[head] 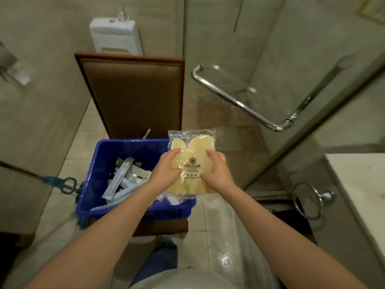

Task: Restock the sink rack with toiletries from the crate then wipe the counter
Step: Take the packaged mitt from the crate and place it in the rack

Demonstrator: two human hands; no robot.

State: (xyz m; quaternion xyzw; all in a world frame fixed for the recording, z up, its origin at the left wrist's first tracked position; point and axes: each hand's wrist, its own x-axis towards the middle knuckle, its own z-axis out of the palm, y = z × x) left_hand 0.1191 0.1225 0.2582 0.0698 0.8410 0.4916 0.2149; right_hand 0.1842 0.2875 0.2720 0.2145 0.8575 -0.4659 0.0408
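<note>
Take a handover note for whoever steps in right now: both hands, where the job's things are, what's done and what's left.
Left hand and right hand: both grip the yellow cloth packet by its sides, holding it above the right end of the blue crate.
Things: the crate sits on a brown chair; more wrapped toiletries lie inside it. The counter edge shows at far right; the sink rack is out of view.
Done: one packet picked out; rack progress cannot be judged.
Left: place this packet on the rack, bring the rest over, then wipe the counter.
</note>
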